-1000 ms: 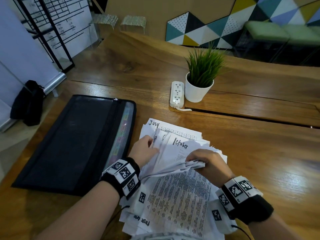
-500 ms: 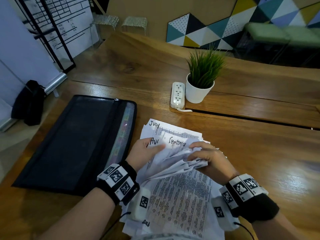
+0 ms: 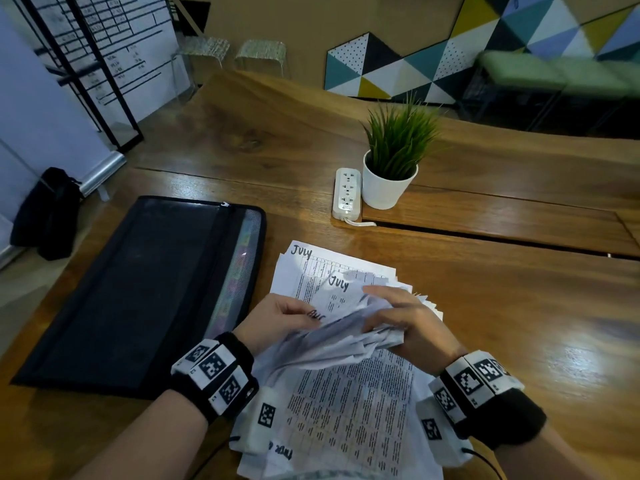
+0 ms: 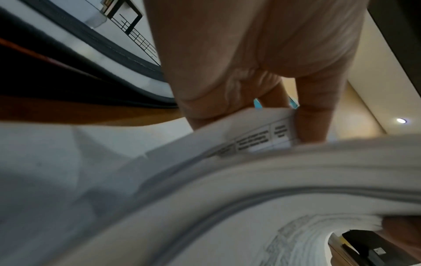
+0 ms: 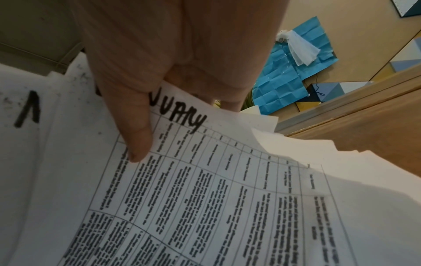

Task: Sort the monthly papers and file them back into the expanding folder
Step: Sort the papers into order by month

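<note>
A loose stack of white monthly papers (image 3: 349, 407) lies on the wooden table before me; two sheets at its far end are headed "July" (image 3: 337, 282). My left hand (image 3: 277, 317) pinches the left edge of lifted sheets, its thumb beside a sheet starting "Au". My right hand (image 3: 401, 323) grips a curled-back bundle of sheets (image 3: 343, 344). In the right wrist view the thumb (image 5: 136, 136) presses a sheet ending "uary" (image 5: 184, 118). The left wrist view shows fingers (image 4: 314, 111) on blurred sheets (image 4: 257, 140). The black expanding folder (image 3: 138, 289) lies flat to the left, coloured tabs showing through its mesh.
Beyond the papers stand a white pot with a green plant (image 3: 391, 164) and a white power strip (image 3: 347, 194). A seam in the table (image 3: 485, 237) runs right of them. A black bag (image 3: 45, 213) sits on the floor at left.
More sheets have been flipped back toward me: the exposed heading went from "October" to "September" to "July". Both hands have stayed at the stack's far half.
</note>
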The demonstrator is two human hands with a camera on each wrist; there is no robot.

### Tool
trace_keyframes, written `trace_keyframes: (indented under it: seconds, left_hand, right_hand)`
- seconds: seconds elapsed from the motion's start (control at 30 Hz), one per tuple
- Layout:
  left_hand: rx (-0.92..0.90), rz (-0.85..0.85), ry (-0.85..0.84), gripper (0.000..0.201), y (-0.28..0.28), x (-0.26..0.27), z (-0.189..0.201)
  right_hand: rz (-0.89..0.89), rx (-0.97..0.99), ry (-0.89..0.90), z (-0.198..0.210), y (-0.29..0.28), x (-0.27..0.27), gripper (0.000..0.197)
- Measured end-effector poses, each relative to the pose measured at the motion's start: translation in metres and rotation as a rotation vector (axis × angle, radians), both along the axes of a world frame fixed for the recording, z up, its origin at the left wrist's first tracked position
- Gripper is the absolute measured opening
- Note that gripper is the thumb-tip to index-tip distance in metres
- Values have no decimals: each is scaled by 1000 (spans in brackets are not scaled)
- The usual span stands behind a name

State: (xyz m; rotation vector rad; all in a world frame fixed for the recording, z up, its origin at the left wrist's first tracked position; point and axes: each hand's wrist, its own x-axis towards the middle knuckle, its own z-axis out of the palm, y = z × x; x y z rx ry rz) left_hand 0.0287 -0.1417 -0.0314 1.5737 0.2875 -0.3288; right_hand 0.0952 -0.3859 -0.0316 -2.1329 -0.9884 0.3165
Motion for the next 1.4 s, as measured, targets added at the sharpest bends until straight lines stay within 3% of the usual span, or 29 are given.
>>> trace_keyframes:
  seconds: [0.13,0.2,0.3,0.4,0.47,0.53,0.6,0.73,0.87,1.03,1.1,1.17,1.4]
  left_hand:
    - [-4,-138,70,18,4,2,2]
    - [35,-90,94,28,5,5,-2]
    - [208,66,79,27,1,16,-14]
    - [217,62,173,37,-5,25,-22]
    - [258,39,161,29,-9,28,-25]
    - [283,103,101,7,-13,28,-26]
    - [295,200,49,17,-14,26,-27]
    - [460,350,-9,13,-3,20,-30]
    - [543,336,-7,20,4,17,-31]
    - [692,277,-66,12,4,20,-30]
    - [640,276,-141,9,2,16,-26]
    - [450,252,-216,17,1,9,-19]
    - [130,133,-233,19,-4,-4,-1]
  right_hand:
    - [38,-29,-17,13,5,-2,29]
    - [43,-6,-15,19,5,-2,34]
    - [29,-23,-9,18,3,-4,24]
    - [29,-33,5,17,1,-2,26]
    - [35,-40,-12,20,2,-2,25]
    - [35,-55,-28,19,1,0,17]
    - [23,-54,-37,21,0,1,19]
    - [15,-31,-22,24,-1,1,18]
    - [16,-37,-41,17,-1,2,20]
    - [-26,-23,-73,18,4,0,17]
    - [-56,-26,-81,11,2,1,18]
    - [-79,-39,-78,7,2,3,28]
    - [-24,-77,-84,17,7,11,26]
